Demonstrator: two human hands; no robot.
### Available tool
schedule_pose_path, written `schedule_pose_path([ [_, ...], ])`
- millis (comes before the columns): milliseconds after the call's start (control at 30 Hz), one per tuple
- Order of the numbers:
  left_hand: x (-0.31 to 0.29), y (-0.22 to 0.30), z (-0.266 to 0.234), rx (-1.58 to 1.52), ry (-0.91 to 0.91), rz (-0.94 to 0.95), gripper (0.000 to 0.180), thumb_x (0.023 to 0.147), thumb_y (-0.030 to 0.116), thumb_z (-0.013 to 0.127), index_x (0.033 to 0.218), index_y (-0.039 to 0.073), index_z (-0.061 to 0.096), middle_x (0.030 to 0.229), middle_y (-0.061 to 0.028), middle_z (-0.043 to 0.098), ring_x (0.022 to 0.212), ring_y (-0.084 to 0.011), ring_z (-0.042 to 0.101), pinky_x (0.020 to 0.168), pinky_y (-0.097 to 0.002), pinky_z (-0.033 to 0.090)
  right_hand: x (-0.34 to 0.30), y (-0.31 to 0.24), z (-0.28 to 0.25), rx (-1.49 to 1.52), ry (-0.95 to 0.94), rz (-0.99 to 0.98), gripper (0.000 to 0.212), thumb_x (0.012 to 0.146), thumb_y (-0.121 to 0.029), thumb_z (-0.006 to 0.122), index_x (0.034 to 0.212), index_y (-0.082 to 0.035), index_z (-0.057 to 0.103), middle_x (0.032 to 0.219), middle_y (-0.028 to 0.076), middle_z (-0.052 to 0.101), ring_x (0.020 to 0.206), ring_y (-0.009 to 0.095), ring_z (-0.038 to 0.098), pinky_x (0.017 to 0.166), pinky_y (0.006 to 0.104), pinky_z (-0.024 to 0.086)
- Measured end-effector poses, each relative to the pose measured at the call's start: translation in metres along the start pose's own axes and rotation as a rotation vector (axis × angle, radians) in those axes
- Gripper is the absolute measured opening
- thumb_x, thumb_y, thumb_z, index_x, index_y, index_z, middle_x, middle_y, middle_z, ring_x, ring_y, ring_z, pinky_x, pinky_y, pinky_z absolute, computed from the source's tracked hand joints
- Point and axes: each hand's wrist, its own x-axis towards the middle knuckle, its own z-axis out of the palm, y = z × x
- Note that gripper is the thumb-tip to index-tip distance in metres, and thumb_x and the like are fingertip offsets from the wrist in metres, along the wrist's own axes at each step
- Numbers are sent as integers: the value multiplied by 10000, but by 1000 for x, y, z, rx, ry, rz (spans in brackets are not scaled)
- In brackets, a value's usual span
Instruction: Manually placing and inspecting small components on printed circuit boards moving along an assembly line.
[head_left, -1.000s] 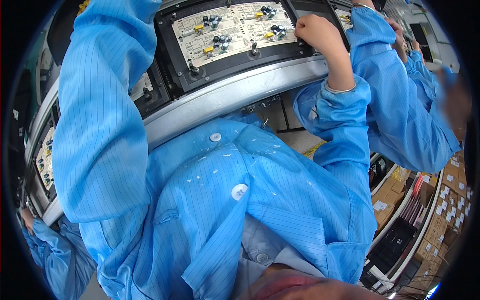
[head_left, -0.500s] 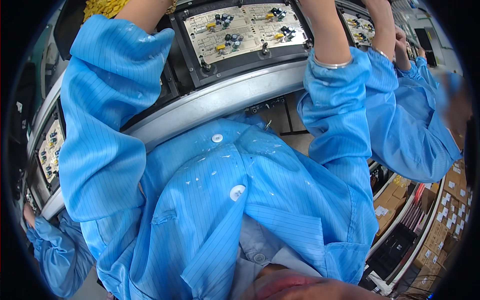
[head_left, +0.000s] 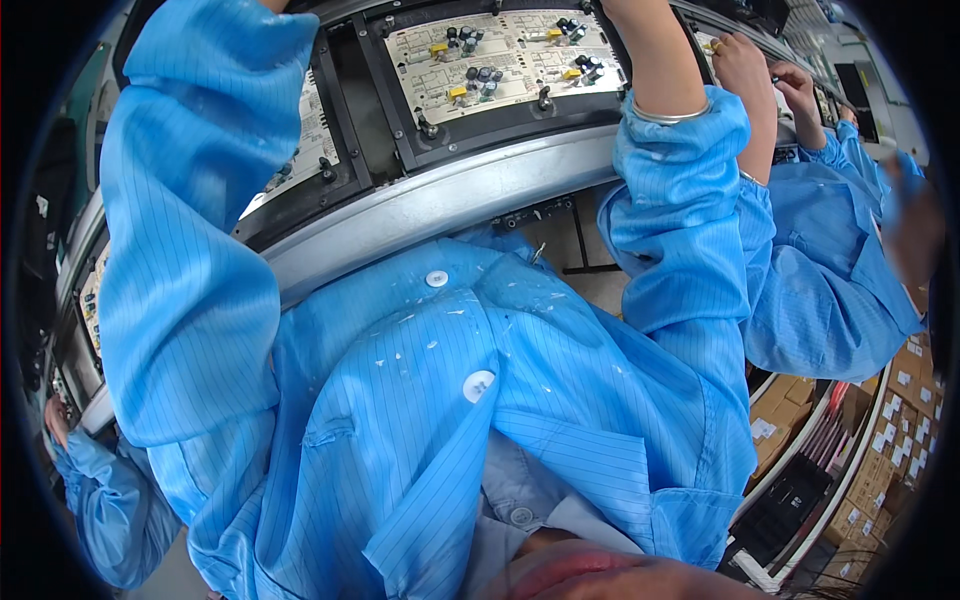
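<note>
Both of my hands lie beyond the upper edge, so their fingers and anything in them are hidden. My left arm, in a blue striped sleeve (head_left: 205,190), reaches up at the left. My bare right forearm (head_left: 655,60), with a bracelet at the sleeve's cuff, reaches past the right side of a pale circuit board panel (head_left: 520,72). That panel sits in a black frame (head_left: 440,152) and carries yellow parts and dark capacitors in several clusters. Part of a second pale board (head_left: 312,140) shows beside my left sleeve.
A silver rail (head_left: 450,180) runs between my body and the frames. At right, a co-worker's hand (head_left: 742,65) and blue sleeve (head_left: 820,270) are close to my right arm. Another co-worker's sleeve (head_left: 105,500) shows at lower left. Cardboard boxes (head_left: 785,410) stand on shelving at lower right.
My left arm has moved left and up, and more of the second board shows beside it. The panel and frame sit slightly further right. The co-worker's hands at right have come lower into view.
</note>
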Motion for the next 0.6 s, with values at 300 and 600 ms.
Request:
schedule_pose_path([
  [300,-2,-11,16,820,604,242,130,863,108,550,779,21,594,621,-20,560,537,-92,510,498,-213,407,7,-11,8,92,-24,-70,161,857,-187,582,834,-29,603,596,-24,523,476,38,460,402,171,339],
  [600,7,-22,56,697,427,267,92,853,100,570,802,25,586,662,-4,554,557,-65,489,516,-188,401,2,-35,15,116,44,-114,212,844,-209,621,812,0,629,614,18,580,449,50,489,387,164,346],
])
